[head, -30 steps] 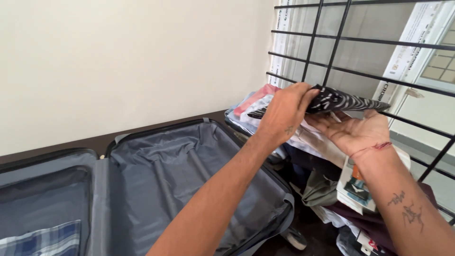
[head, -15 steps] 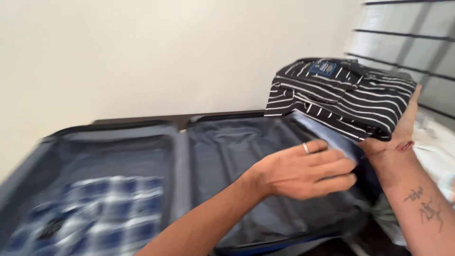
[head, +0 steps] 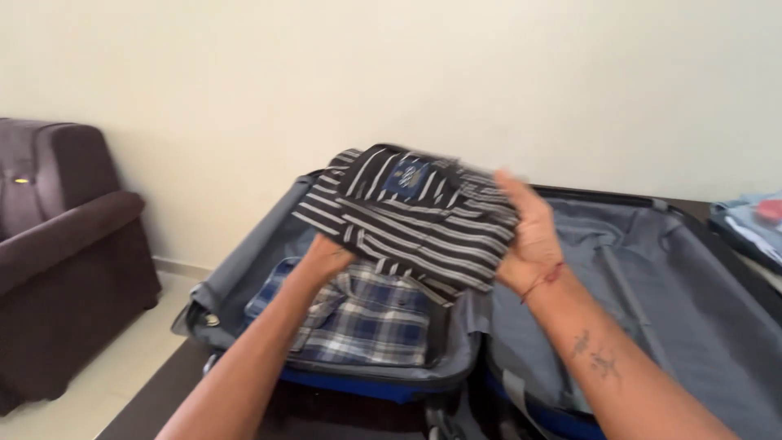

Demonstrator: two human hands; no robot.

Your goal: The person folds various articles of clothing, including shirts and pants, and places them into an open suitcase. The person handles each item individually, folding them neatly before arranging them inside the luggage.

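Shirt (head: 415,216), folded and striped, hangs tilted between both hands just above the plaid one (head: 366,322) in the suitcase's (head: 244,269) left half, left hand (head: 326,257) gripping underneath, right hand (head: 529,236) clasping its far edge.

Single head-worn view: directed downward and forward from close above the open suitcase (head: 619,269), wall behind, armchair (head: 65,244) caught at the left edge.
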